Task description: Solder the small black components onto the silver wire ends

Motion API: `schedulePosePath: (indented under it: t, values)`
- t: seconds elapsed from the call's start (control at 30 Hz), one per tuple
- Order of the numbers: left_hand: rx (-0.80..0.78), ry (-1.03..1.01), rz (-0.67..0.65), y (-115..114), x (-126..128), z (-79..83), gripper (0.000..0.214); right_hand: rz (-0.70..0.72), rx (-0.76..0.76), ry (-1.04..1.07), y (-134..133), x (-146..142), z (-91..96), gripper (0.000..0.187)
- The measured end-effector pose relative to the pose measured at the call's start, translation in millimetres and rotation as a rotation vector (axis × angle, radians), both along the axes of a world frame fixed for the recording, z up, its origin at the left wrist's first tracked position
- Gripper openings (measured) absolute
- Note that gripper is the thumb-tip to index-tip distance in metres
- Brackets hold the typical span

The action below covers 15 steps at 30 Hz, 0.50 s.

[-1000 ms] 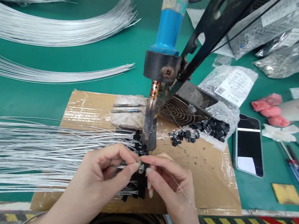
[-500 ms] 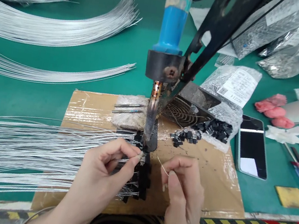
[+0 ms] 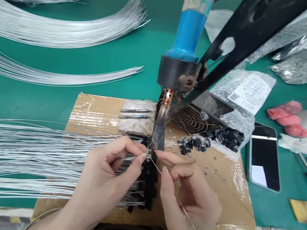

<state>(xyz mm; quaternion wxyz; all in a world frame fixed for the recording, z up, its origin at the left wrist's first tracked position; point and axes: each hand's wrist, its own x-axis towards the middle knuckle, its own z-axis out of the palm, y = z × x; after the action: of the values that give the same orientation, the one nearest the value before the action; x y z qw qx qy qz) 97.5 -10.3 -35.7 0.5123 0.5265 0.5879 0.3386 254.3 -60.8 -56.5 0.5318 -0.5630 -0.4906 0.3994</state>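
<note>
L hand [image 3: 109,176], R hand [image 3: 190,193] w/ wire [image 3: 156,166]

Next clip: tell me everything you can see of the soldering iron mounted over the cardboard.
The soldering iron hangs nearly upright, tip down, over the taped cardboard. Its handle is blue plastic, pale higher up, cut off by the frame. A scorched black collar on a slanted black bracket grips it. Below sit a copper-coloured perforated sleeve and a dark, tarnished tip. The left hand pinches a small piece just under the tip; the right hand holds a thin wire to it.
</note>
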Motion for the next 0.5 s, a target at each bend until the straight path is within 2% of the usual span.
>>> schedulePosePath:
  t: [0.23,0.5]
  values:
    - [0.026,0.011,0.003,7.6,2.7,2.3,0.012,-0.056,-0.062,0.017,6.0,-1.6,2.1,0.021]
    - [0.027,0.029,0.004,9.4,3.6,7.8,0.01,-0.091,-0.038,0.022,9.4,-2.6,6.0,0.021]
